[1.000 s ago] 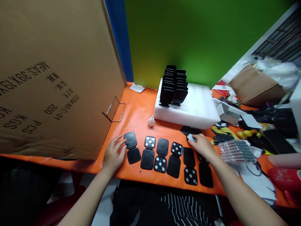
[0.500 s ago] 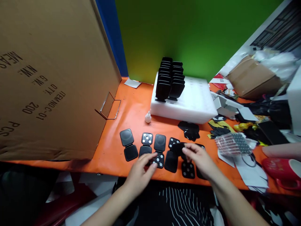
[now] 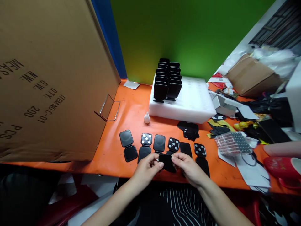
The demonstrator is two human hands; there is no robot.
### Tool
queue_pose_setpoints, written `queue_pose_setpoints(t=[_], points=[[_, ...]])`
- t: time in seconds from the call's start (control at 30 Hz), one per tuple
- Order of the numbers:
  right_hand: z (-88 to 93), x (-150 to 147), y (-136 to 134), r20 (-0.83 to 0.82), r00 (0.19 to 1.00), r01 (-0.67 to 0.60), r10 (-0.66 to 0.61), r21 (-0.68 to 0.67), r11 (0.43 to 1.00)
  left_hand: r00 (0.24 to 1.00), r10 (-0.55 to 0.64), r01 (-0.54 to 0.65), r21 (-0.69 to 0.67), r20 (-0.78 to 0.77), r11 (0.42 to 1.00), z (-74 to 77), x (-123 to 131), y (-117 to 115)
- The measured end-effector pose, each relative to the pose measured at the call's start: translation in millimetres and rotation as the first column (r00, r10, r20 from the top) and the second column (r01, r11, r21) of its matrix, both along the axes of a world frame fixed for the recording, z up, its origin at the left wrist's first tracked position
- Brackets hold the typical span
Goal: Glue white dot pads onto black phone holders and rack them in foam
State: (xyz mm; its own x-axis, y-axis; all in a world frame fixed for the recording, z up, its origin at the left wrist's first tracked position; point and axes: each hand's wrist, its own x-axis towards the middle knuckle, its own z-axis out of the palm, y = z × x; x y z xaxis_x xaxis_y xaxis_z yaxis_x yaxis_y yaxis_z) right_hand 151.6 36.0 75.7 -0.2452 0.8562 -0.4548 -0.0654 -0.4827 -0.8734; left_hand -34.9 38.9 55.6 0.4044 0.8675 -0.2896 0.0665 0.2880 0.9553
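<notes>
A thin black rounded-square pad (image 3: 167, 163) is held between my two hands, low over the front of the table. My left hand (image 3: 150, 166) pinches its left edge, and my right hand (image 3: 187, 164) grips its upper right corner. Beneath and around them lies a row of hinged black square plates. One plate unit (image 3: 128, 146) sits at the far left with plain faces. Others, such as the one with silver dots (image 3: 173, 144) and the right-hand one (image 3: 199, 150), show round silver spots. My hands cover parts of the middle units.
A white foam block (image 3: 197, 100) carries two rows of upright black plates (image 3: 161, 89). Loose black pads (image 3: 188, 130) lie before it, and a small white bottle (image 3: 147, 118) stands left. A large carton (image 3: 54, 81) and wire stand (image 3: 109, 108) are left; a red mug (image 3: 282, 169) and clutter are right.
My right hand has brought the black pad left and down to my left hand, which now pinches it too. The dotted plates at the right are uncovered. The view has shifted slightly.
</notes>
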Motion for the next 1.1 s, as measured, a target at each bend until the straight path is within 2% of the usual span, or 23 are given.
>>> queue_pose_setpoints(t=[0.17, 0.33, 0.5, 0.63, 0.73, 0.87, 0.93, 1.03, 1.1], points=[[-5.6, -6, 6, -0.044, 0.991, -0.128, 0.129, 0.005, 0.992, 1.000, -0.023, 0.023, -0.050, -0.003, 0.998, 0.9, -19, -5], [-4.9, -17, 17, 0.074, 0.972, -0.228, 0.224, 0.057, 0.972, 0.998, 0.053, -0.056, -0.048, -0.045, 0.997, -2.8, -40, -7], [2.7, -31, 25, 0.122, 0.935, -0.341, 0.332, 0.068, 0.937, 0.995, 0.082, -0.083, -0.001, -0.059, 0.997, -1.5, -45, -6], [8.3, -36, 30, 0.242, 0.903, -0.388, 0.356, 0.099, 0.917, 0.994, 0.072, -0.070, 0.026, -0.085, 0.997, 1.4, -48, -6], [6.4, -38, 32, 0.316, 0.892, -0.389, 0.325, 0.165, 0.906, 0.993, 0.072, -0.069, 0.028, -0.094, 0.997, 2.6, -51, -4], [2.2, -45, 31, 0.324, 0.917, -0.297, 0.233, 0.166, 0.940, 0.988, 0.121, -0.121, 0.007, -0.097, 0.993, 2.3, -53, -2], [4.0, -48, 31, 0.302, 0.920, -0.303, 0.251, 0.139, 0.943, 0.986, 0.124, -0.123, 0.020, -0.115, 0.992, 2.6, -54, -1], [10.1, -49, 37, 0.362, 0.876, -0.396, 0.319, 0.163, 0.903, 0.979, 0.100, -0.089, 0.071, -0.176, 0.993, 4.7, -59, -1], [12.4, -47, 47, 0.441, 0.846, -0.427, 0.300, 0.222, 0.877, 0.966, 0.120, -0.098, 0.109, -0.227, 0.989, 6.7, -62, -2]])
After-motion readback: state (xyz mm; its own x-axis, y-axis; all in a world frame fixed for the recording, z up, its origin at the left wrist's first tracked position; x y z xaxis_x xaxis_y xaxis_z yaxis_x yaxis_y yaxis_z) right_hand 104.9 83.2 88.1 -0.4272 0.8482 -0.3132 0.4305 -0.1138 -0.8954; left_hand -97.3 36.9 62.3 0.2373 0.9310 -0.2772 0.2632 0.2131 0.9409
